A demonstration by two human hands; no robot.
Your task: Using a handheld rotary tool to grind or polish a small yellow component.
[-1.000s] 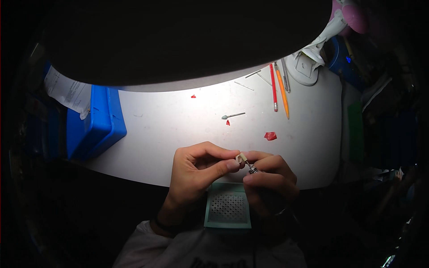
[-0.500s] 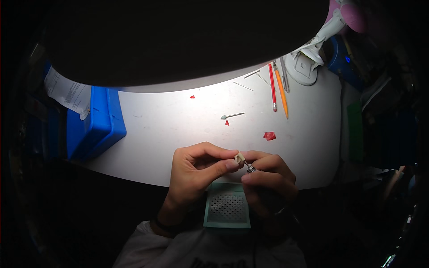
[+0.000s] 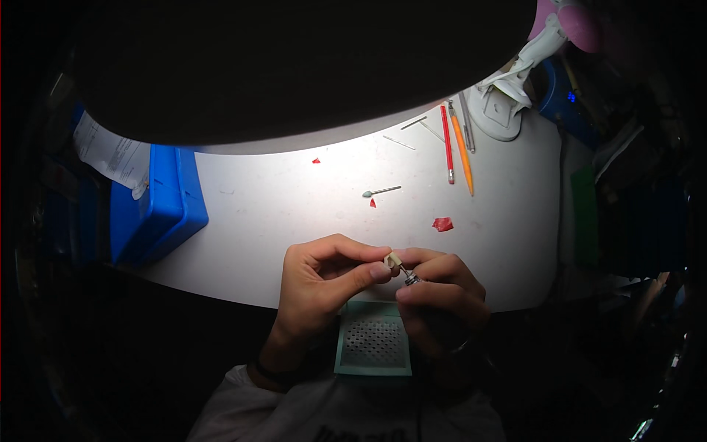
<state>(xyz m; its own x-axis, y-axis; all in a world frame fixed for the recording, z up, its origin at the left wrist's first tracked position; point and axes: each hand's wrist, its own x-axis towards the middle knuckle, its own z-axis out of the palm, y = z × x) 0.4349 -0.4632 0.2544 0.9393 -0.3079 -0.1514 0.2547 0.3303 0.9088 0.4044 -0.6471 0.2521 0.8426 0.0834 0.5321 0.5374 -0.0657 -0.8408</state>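
Note:
Between the thumb and index finger of my left hand (image 3: pixel 313 283) is a small cream-coloured piece (image 3: pixel 392 259) with a notched shape. My right hand (image 3: pixel 449 291) is closed around a rotary handpiece (image 3: pixel 412 280) with a metal collar. Its thin bit reaches to the cream piece, seemingly touching it. The right fingertips are close beside the piece; most of the handpiece body is in shadow. Below both hands, at the table's near edge, is a pale green box (image 3: pixel 372 370) with a perforated metal top.
On the white table (image 3: pixel 272 214) lie a green-tipped grinding bit (image 3: pixel 368 194), red scraps (image 3: pixel 442 225), a red pencil (image 3: pixel 448 147) and an orange pencil-like tool (image 3: pixel 462 151). Blue bins (image 3: pixel 173 195) stand left. A dark lamp head (image 3: pixel 294 66) hangs overhead; its white base (image 3: pixel 501 110) stands far right.
Both hands keep the same hold, with the cream piece and the handpiece almost in place. The view has shifted very slightly.

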